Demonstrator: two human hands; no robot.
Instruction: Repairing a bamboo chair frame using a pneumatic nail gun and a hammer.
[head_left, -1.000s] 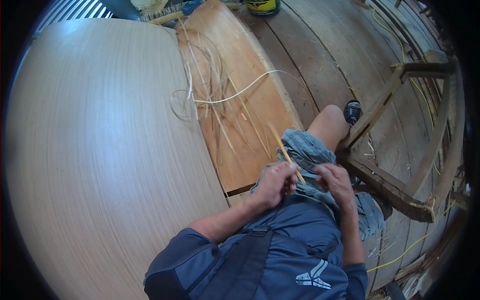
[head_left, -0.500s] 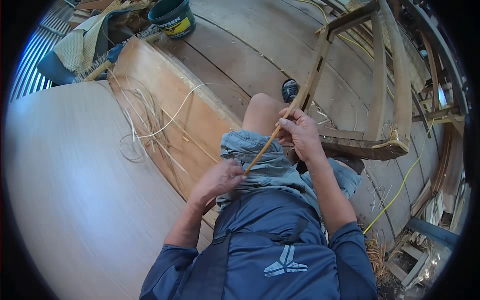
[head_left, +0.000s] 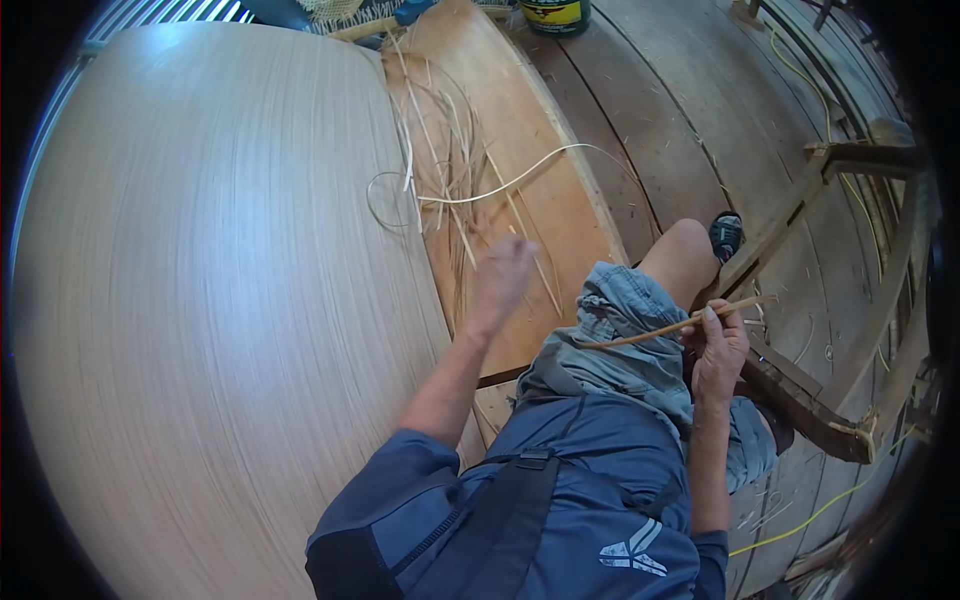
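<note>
My right hand (head_left: 718,345) pinches a thin brown cane strip (head_left: 645,338) above my right thigh. One end of the strip sticks out past my fingers; the longer part bends leftward over my shorts. My left hand (head_left: 503,285), smeared by motion, is over a plywood board (head_left: 570,220) beside loose pale cane strips (head_left: 455,150). Its fingers look bent, but I cannot make out whether they grip anything. From the tangle, one long light strip (head_left: 530,170) arcs across the board.
A wide wood-grain panel (head_left: 230,250) fills the left. To the right stands a wooden frame (head_left: 780,225), close to my knee and foot. A dark green bucket (head_left: 555,18) sits at the far edge. A yellow cord (head_left: 810,520) runs along the plank floor (head_left: 650,90).
My left hand has let go of the cane strip's lower end and moved out over the board. My right hand still holds the strip, now tilted flatter. The view has swung left.
</note>
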